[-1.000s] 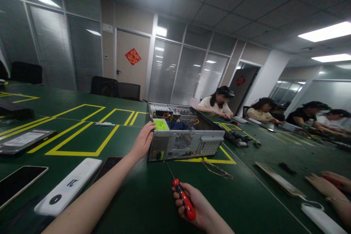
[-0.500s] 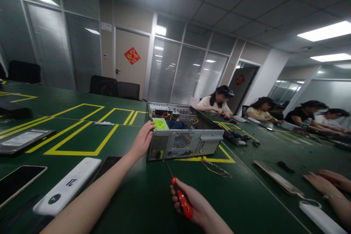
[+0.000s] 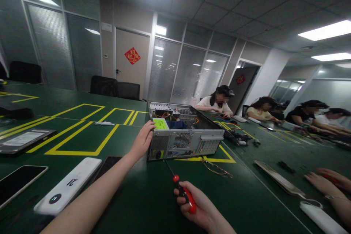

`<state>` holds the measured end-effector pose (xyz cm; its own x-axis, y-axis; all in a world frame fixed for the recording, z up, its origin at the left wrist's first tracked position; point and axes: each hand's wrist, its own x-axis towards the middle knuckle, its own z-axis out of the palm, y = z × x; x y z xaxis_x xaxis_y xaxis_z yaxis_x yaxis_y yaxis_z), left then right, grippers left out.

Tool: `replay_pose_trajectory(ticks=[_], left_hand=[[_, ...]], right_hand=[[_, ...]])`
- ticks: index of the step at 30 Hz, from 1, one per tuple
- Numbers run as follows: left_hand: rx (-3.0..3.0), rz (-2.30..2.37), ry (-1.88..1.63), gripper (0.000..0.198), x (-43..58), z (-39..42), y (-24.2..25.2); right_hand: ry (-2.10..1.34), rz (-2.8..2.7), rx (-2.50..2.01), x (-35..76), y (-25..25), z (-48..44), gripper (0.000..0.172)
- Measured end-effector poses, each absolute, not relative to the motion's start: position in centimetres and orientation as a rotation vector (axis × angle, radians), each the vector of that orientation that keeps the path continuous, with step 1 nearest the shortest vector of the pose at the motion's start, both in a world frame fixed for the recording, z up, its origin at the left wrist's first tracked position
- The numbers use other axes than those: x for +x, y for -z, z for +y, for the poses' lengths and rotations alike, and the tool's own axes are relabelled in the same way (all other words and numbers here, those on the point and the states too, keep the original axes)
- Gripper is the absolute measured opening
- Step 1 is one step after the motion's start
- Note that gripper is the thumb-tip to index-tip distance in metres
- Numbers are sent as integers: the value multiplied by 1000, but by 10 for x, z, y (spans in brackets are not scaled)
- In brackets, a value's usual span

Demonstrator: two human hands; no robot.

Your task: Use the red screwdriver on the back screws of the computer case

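Observation:
An open computer case (image 3: 197, 140) stands on the green table with its rear panel facing me. Inside are coloured wires and, at the left corner, a box with a yellow-green label (image 3: 159, 124). My left hand (image 3: 143, 139) rests on the case's left rear corner, its fingers over the edge beside that label. In my right hand (image 3: 196, 203) is a red and black screwdriver (image 3: 187, 196), fingers wrapped round the handle. The shaft points up and left, its tip near the lower left edge of the rear panel; whether it touches cannot be made out.
A white power bank (image 3: 68, 184), a phone (image 3: 22, 184) and a drive (image 3: 26, 140) lie at left. Thin wires (image 3: 216, 168) lie before the case. Another person's hands (image 3: 326, 182) are at right, near a long pale device (image 3: 278, 178). Several people sit beyond.
My right hand and the screwdriver handle have shifted slightly right. My left hand has stayed on the case corner.

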<state>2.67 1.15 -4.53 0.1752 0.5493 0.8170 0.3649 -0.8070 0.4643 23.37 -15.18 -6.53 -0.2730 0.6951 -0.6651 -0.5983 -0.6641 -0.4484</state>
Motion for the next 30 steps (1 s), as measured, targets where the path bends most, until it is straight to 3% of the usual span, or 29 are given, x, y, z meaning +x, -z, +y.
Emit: replay_pose_trajectory(ticks=[4, 18, 30], left_hand=[[2287, 896, -1701, 29, 27, 13, 46], [2286, 913, -1696, 29, 26, 12, 46], [2280, 908, -1694, 30, 27, 12, 46]], right_hand=[[-1971, -92, -1107, 234, 64, -151, 15], [-2028, -110, -1134, 229, 69, -154, 26], [-1965, -43, -1125, 229, 71, -156, 20]])
